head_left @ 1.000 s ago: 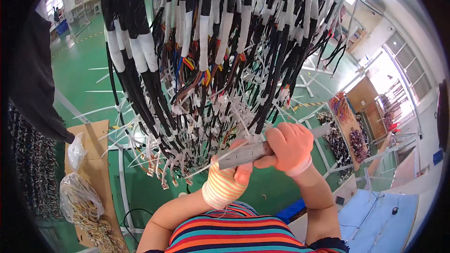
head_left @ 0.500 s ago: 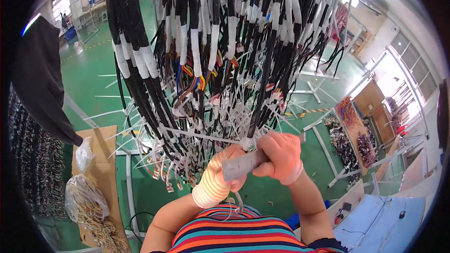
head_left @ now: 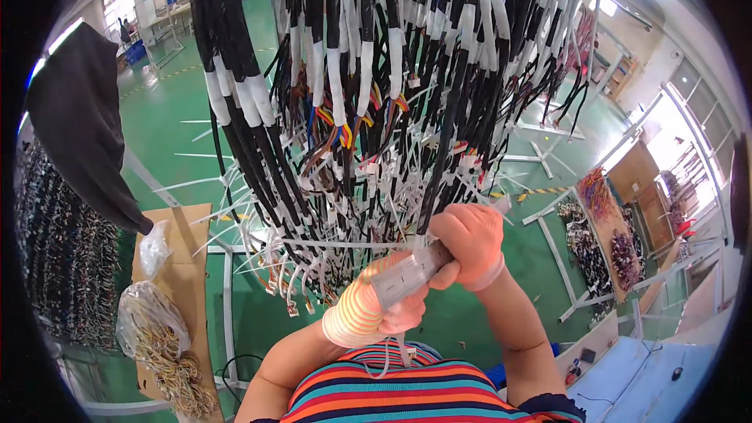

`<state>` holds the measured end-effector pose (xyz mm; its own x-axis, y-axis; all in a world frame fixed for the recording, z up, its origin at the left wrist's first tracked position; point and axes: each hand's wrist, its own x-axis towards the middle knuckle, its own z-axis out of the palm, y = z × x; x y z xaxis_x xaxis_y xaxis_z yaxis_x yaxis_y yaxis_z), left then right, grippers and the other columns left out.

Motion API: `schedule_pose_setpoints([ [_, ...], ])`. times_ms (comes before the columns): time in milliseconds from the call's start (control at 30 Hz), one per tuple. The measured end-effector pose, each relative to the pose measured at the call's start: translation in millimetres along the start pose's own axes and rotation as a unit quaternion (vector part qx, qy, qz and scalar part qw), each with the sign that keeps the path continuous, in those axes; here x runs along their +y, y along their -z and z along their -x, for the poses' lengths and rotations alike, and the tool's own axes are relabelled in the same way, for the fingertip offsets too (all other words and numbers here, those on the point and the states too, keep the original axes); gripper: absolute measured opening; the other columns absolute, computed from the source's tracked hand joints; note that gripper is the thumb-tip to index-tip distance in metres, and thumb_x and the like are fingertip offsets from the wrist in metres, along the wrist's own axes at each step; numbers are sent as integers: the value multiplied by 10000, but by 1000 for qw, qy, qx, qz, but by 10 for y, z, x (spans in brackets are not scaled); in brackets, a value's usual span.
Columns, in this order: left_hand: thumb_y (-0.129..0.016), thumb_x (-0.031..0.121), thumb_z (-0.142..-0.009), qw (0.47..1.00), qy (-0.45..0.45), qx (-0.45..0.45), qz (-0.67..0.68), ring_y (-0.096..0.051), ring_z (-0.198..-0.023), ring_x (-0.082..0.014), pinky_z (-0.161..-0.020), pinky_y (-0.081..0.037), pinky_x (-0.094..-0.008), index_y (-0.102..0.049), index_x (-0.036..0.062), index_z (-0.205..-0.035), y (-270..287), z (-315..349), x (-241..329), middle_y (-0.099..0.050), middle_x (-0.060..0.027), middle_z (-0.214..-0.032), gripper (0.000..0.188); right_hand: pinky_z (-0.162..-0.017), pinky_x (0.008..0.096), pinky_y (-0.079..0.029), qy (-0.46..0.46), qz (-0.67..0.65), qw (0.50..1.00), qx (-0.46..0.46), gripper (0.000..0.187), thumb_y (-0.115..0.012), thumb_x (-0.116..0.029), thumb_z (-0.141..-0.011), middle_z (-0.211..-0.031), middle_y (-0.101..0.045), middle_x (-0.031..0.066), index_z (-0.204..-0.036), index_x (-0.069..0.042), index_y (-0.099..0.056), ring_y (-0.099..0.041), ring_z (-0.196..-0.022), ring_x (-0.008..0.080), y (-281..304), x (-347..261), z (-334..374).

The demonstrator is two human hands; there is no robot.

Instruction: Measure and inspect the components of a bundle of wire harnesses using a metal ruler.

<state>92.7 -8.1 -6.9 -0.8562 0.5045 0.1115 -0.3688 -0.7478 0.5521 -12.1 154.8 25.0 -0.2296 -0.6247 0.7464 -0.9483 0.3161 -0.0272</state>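
Note:
In front of my chest, both hands are close together in thin striped work gloves. My right hand [head_left: 471, 244] is closed round a grey, flat-sided bar-like tool [head_left: 406, 276], which slants down and left across my left hand [head_left: 364, 307]. Those left fingers are curled behind the bar, apparently round the lower end of a black wire harness [head_left: 440, 176]; the bar partly hides the hold. Below them dangles a pale wire end [head_left: 401, 345] with a small white connector. White cable ties [head_left: 345, 244] stick out round the harnesses near my hands.
Many black harnesses with white sleeves [head_left: 335, 82] hang ahead of me. At left are a dark cloth [head_left: 77, 121], a cardboard sheet [head_left: 186, 247] and bagged wires [head_left: 153, 317]. Wire bundles [head_left: 599, 196] lie on a rack at right, beyond a blue-topped table [head_left: 627, 368].
The bar has turned, so that a broader, marked face shows. My right hand has shifted slightly upward and rolled over it; the left stays about where it was. The whole view has shifted a little.

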Motion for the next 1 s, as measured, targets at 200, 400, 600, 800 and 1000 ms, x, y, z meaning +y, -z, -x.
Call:
schedule_pose_setpoints([
  [200,-665,463,-855,950,-93,97,-282,-387,-429,-50,-396,-307,-209,-514,77,-1088,-56,-63,5,-438,70,-609,475,-452,344,-419,-22,-73,997,-27,510,-557,-571,-792,-631,-501,71,-780,-61,-572,-510,-495,271,92,8,-29],
  [400,-502,95,-937,748,-267,146,-590,-609,-554,-144,-565,-510,-258,-518,63,-1237,-62,-125,-65,-654,-95,-780,303,-499,238,-340,-428,-356,829,54,185,-640,-92,-797,-616,-497,-27,-954,-4,-596,-398,-549,48,213,-356,-210],
  [600,-530,149,-944,812,-310,163,-466,-568,-597,-116,-537,-472,-260,-568,18,-1146,-110,-242,-57,-631,-60,-766,244,-505,267,-361,-407,-327,853,16,159,-624,-132,-861,-633,-528,20,-937,2,-586,-429,-545,71,204,-319,-418],
  [800,-492,140,-963,885,-205,226,-352,-533,-612,-77,-546,-439,-221,-609,6,-982,-173,-342,-74,-631,-40,-763,179,-522,281,-392,-384,-280,880,1,142,-612,-124,-866,-657,-513,82,-892,10,-572,-472,-557,138,215,-301,-362],
  [1000,-498,270,-985,921,-181,119,-323,-471,-559,-73,-501,-370,-206,-600,31,-997,-15,-412,32,-560,-2,-682,260,-529,261,-386,-439,-339,831,42,114,-615,-117,-869,-645,-530,19,-873,-6,-590,-450,-598,56,217,-349,-369],
])
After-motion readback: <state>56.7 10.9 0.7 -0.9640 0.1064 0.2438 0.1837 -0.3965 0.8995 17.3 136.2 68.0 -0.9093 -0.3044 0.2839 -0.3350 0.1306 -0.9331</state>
